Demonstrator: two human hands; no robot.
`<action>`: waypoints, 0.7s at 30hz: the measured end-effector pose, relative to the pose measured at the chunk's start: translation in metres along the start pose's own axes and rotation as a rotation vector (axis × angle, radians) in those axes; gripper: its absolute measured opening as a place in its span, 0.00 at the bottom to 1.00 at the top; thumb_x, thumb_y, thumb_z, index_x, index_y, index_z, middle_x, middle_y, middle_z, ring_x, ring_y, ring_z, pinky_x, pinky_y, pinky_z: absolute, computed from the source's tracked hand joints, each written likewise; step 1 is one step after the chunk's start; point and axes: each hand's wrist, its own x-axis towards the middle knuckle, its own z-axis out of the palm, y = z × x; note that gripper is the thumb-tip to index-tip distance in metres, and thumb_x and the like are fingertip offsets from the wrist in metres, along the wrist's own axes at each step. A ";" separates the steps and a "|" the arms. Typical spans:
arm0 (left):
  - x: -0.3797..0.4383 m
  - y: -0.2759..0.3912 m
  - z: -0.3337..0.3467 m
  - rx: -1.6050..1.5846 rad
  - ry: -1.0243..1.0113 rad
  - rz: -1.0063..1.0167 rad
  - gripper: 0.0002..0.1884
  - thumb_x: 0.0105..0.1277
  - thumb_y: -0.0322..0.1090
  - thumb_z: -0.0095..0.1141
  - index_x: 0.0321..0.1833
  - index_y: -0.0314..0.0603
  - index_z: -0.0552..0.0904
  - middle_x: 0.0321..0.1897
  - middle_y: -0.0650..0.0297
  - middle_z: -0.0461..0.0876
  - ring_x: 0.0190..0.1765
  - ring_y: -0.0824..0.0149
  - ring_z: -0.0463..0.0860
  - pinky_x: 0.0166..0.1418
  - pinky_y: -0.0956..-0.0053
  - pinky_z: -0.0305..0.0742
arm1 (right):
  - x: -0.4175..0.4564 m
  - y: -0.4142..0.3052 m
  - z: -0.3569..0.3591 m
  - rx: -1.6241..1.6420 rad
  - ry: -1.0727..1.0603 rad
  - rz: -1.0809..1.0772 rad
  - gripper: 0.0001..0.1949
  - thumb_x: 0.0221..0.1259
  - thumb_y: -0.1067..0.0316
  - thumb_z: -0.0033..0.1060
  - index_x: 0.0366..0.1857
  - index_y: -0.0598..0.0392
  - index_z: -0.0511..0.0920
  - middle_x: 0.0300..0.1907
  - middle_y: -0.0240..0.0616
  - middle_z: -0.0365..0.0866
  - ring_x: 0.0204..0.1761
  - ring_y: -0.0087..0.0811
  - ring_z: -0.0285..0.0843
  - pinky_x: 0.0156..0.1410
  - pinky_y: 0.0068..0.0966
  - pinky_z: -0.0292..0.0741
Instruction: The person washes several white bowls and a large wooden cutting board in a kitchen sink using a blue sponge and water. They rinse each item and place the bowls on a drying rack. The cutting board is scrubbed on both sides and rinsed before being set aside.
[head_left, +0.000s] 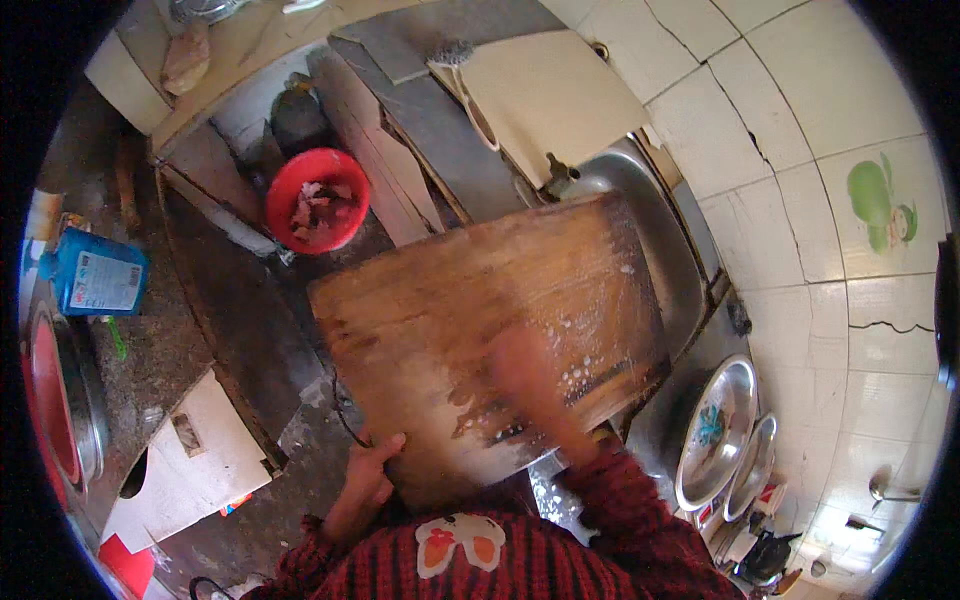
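A large wooden board (450, 300) lies tilted in front of me, its far right end overlapping the steel sink (675, 262). White suds dot its right half, and its surface is wet in patches. My left hand (367, 472) grips the board's near left corner, thumb on top and fingers out of sight beneath. Over the middle of the board is my right hand (525, 367), blurred by motion. Whether anything sits under its fingers cannot be made out.
A red plastic bowl (319, 201) with scraps stands beyond the board. A beige panel (555, 97) covers part of the counter by the sink. Steel basins (716, 433) sit at right near the tiled wall (787, 225). A blue bottle (101, 271) is at left.
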 end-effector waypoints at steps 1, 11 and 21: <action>-0.001 -0.003 0.000 -0.019 -0.014 0.008 0.20 0.54 0.22 0.57 0.52 0.39 0.73 0.46 0.61 0.78 0.47 0.64 0.77 0.51 0.67 0.74 | -0.002 0.050 -0.010 -0.097 0.034 0.165 0.08 0.54 0.63 0.51 0.22 0.54 0.77 0.20 0.41 0.74 0.22 0.40 0.72 0.32 0.40 0.71; -0.001 -0.005 0.013 0.004 0.001 0.062 0.23 0.54 0.21 0.54 0.55 0.42 0.71 0.46 0.62 0.77 0.48 0.64 0.76 0.53 0.67 0.72 | -0.064 -0.036 -0.044 -0.162 -0.692 0.194 0.09 0.54 0.66 0.49 0.33 0.56 0.78 0.22 0.35 0.74 0.25 0.35 0.73 0.37 0.39 0.72; -0.004 -0.026 0.007 0.015 -0.056 0.124 0.23 0.58 0.23 0.51 0.58 0.41 0.68 0.51 0.60 0.74 0.52 0.62 0.75 0.55 0.66 0.71 | -0.114 0.045 -0.058 -0.345 -0.534 0.451 0.05 0.53 0.66 0.50 0.30 0.52 0.76 0.28 0.37 0.74 0.33 0.35 0.73 0.41 0.34 0.69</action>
